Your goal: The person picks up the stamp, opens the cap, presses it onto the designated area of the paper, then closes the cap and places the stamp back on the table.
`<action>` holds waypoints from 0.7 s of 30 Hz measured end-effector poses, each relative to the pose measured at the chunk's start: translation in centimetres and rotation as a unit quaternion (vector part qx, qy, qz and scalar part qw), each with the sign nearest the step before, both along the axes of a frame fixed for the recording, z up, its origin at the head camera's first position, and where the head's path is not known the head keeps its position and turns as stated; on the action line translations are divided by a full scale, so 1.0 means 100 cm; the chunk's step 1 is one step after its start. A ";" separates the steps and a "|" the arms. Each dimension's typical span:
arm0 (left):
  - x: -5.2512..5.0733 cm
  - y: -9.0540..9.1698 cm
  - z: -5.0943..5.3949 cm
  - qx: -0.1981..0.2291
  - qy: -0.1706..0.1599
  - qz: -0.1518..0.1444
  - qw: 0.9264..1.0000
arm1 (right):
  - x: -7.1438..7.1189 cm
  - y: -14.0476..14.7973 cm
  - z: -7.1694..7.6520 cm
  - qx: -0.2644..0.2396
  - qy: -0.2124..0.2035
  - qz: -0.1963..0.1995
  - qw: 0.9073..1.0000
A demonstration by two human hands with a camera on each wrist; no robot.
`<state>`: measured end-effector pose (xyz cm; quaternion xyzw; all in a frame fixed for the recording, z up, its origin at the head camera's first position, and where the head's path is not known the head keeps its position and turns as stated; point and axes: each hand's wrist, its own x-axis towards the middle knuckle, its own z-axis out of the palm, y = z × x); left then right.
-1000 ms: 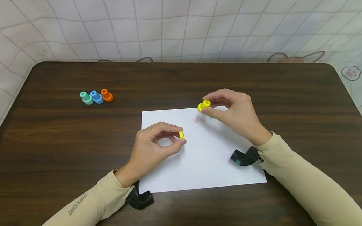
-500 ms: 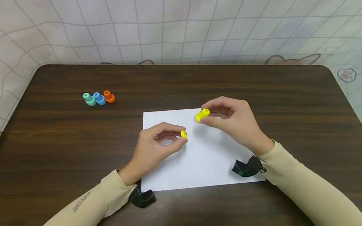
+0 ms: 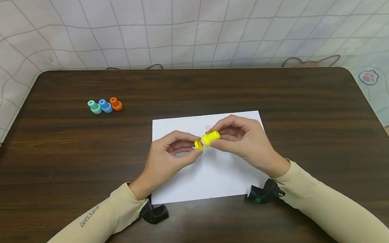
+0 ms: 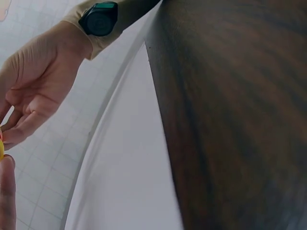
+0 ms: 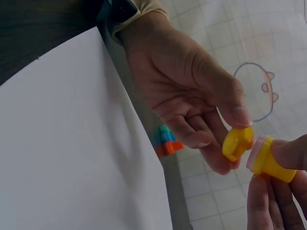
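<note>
Over the paper [image 3: 198, 181], my left hand [image 3: 169, 153] pinches a small yellow cap [image 3: 198, 145] between thumb and fingers. My right hand [image 3: 244, 140] holds a yellow stamp [image 3: 211, 138] by its body, tilted so that its wide end faces the cap. In the right wrist view the stamp [image 5: 273, 163] shows a pale pinkish face, and a narrow gap parts it from the cap [image 5: 237, 143]. One printed flower mark [image 3: 208, 128] shows on the sheet beyond the right fingertips; the right hand covers the paper beside it. Only a yellow sliver appears in the left wrist view.
Three more stamps stand in a row at the back left of the dark wooden table [image 3: 81, 152]: mint green [image 3: 94, 107], blue [image 3: 105, 106] and orange [image 3: 116, 104]. A white gridded cloth [image 3: 187, 24] hangs behind the table's far edge.
My right hand has come down and to the left with the stamp, bringing it close to the cap. The left hand stays nearly in place, its cap turned slightly.
</note>
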<state>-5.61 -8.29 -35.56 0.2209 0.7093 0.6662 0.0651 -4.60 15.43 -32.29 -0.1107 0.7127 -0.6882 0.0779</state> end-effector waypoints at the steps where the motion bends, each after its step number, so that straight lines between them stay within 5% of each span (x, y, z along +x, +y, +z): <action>1: 0.000 0.000 0.000 0.004 0.000 0.001 1.000 | 0.000 -0.001 0.000 -0.002 -0.003 0.001 1.000; 21: 0.003 0.002 -0.003 0.019 -0.002 0.009 1.000 | 0.005 -0.009 -0.010 -0.005 -0.040 -0.002 0.999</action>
